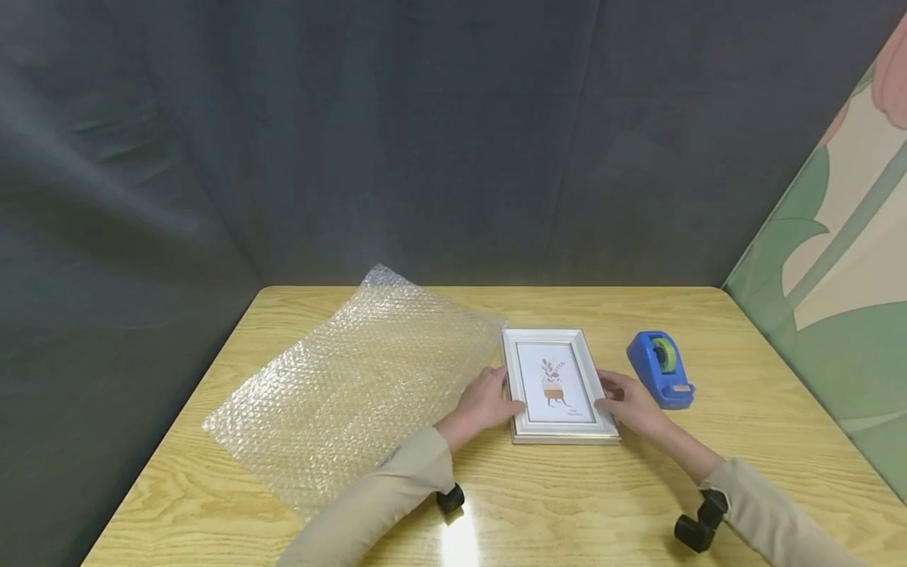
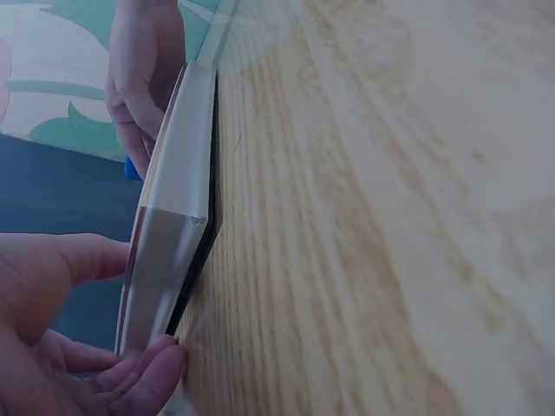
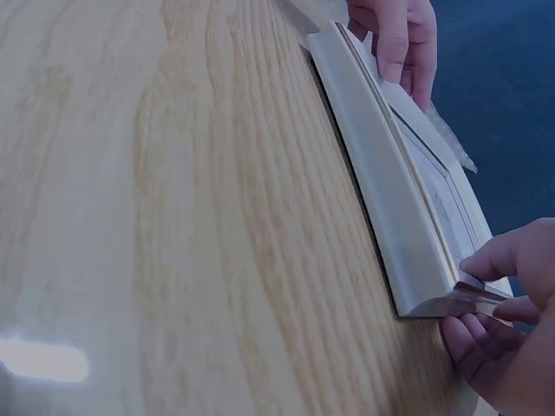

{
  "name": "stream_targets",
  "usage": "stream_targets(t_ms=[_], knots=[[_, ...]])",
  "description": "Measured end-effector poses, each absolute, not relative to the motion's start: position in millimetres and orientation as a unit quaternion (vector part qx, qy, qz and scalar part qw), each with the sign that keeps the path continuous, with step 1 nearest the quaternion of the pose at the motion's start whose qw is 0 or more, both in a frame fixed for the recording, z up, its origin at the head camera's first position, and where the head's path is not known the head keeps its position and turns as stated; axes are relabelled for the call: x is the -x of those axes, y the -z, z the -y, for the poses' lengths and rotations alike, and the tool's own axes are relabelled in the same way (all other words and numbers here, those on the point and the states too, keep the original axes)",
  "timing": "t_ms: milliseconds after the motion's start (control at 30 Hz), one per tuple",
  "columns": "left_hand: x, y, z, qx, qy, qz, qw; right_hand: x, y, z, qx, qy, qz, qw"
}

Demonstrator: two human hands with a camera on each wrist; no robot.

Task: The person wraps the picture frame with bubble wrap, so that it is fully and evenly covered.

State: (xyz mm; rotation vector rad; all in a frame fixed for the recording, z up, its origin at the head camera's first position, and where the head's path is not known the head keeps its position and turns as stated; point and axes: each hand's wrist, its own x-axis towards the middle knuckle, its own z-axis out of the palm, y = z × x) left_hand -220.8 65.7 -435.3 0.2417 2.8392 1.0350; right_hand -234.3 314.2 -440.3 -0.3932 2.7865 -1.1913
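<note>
Bubble wrap (image 1: 340,386) lies on the worktop (image 1: 567,504) left of the left hand (image 1: 486,402), which grips a white picture frame (image 1: 558,387). It is face up between the hands, long axis pointing away from the person, plant print (image 1: 552,378) upright, small lettering (image 1: 575,413) unreadable. The right hand (image 1: 631,400) pinches its right side, just beside a blue tape dispenser (image 1: 646,364).

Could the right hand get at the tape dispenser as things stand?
Probably yes: the tape dispenser sits close by the right hand with nothing visible between them, though that hand grips the frame and would likely need to let go first.
</note>
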Motion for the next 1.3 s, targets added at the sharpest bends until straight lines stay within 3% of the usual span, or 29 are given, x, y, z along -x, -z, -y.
stream_targets(t_ms=[300, 600, 1300], knots=[[225.2, 442.1, -73.3, -0.068, -0.402, -0.911, 0.059, 242.3, 439.2, -318.0, 0.166, 0.386, -0.906, 0.055], [226.6, 440.2, -76.3, -0.045, -0.434, -0.897, 0.068, 235.6, 437.1, -318.3, 0.133, 0.445, -0.88, 0.104], [226.7, 391.5, -56.0, -0.09, -0.524, -0.846, 0.048, 226.8, 397.2, -313.5, 0.135, 0.498, -0.854, 0.068]])
